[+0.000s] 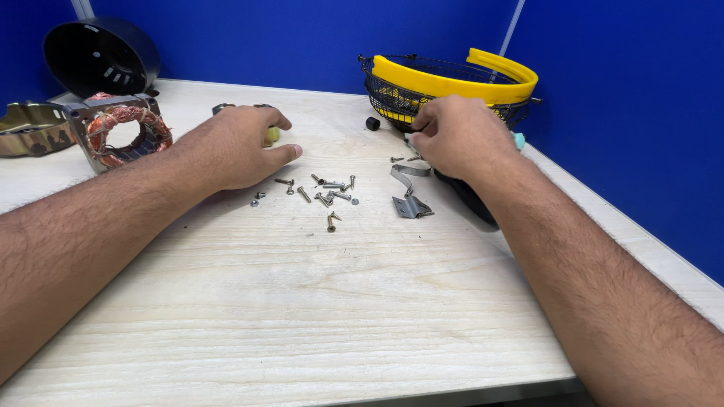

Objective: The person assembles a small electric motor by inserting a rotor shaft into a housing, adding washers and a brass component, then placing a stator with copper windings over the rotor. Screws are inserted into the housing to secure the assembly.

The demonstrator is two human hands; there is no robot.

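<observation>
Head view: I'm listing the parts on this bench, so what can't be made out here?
- Tool under left hand: covered, only a yellow bit shows.
- Right hand fingertips: curled under, what they pinch is hidden.
- Black part behind right forearm: mostly blocked.
- Brass-coloured housing: cut by left edge.

Loose screws [324,192] lie mid-table [302,316]. Left hand [241,147] rests just at their 10 o'clock, over a tool [270,134] whose tip shows beyond the fingers. Bent metal bracket [409,192] lies at 3 o'clock of the screws; right hand [460,136] sits above it. Wire fan guard [445,87] lies behind that hand, 12 o'clock. Motor stator [121,132] at far 9 o'clock; round housing [98,53] behind it.
</observation>
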